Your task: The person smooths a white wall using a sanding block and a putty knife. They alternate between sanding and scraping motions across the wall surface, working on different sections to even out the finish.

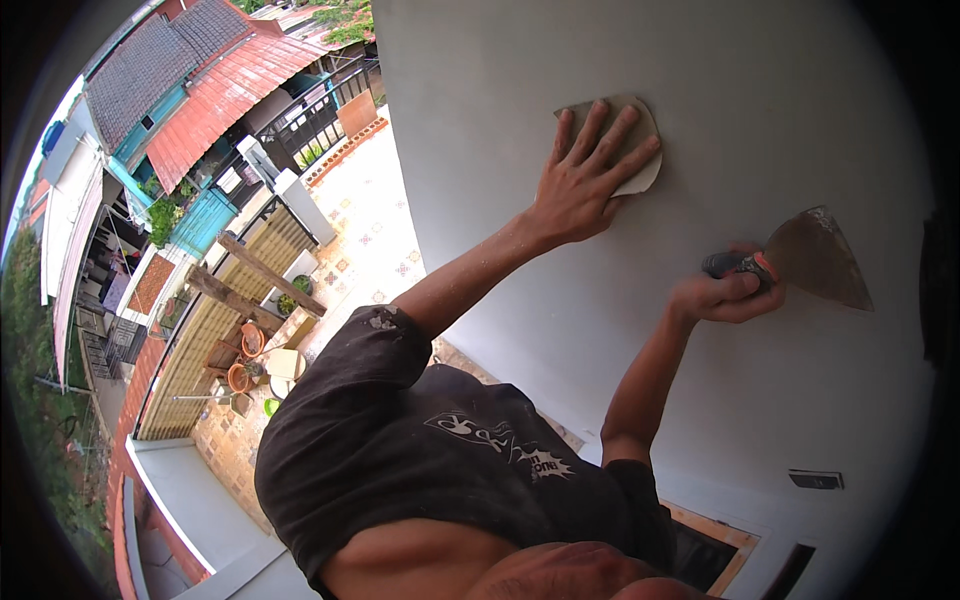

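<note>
My left hand (pixel 590 175) is raised against the grey wall (pixel 480 120), its fingers spread over a thin pale flat sheet (pixel 640 178). That sheet has one pointed corner and a rounded side; whether it is a spreader or sandpaper I cannot tell. My fingers press it toward the wall, and the thumb is mostly hidden. Lower and to the right, my right hand (pixel 735 295) is closed around the dark handle of a putty knife (pixel 820 260). Its broad, stained blade fans out to the right near the wall, with pale residue along the edge.
A dark rectangular wall plate (pixel 816 480) sits low on the right. Below it is a wooden frame (pixel 715 525). To the left lie a tiled patio (pixel 365 220), terracotta pots (pixel 240 378), wooden posts (pixel 230 300) and a dark gate (pixel 305 130), with roofed houses beyond.
</note>
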`<control>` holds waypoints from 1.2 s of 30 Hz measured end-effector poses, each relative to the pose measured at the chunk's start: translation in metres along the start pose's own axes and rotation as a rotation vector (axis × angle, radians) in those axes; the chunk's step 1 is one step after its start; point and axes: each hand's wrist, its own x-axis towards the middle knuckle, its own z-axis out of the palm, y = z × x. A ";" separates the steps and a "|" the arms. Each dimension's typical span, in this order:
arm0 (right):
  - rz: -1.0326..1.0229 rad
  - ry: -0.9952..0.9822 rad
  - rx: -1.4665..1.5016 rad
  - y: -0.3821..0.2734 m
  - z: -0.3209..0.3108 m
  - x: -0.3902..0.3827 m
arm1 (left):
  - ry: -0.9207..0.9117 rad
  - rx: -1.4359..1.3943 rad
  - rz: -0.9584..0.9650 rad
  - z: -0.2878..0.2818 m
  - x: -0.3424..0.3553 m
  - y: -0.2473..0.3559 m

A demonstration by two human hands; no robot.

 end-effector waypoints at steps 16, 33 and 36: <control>-0.184 -0.228 -0.003 -0.014 0.025 0.061 | 0.213 -0.050 -0.267 -0.032 0.047 -0.027; -0.494 -0.331 -0.004 0.003 0.038 0.147 | 0.274 0.036 -0.219 -0.004 0.039 -0.003; -0.429 -0.360 0.050 -0.001 0.040 0.152 | 0.195 0.045 -0.180 -0.005 0.031 -0.005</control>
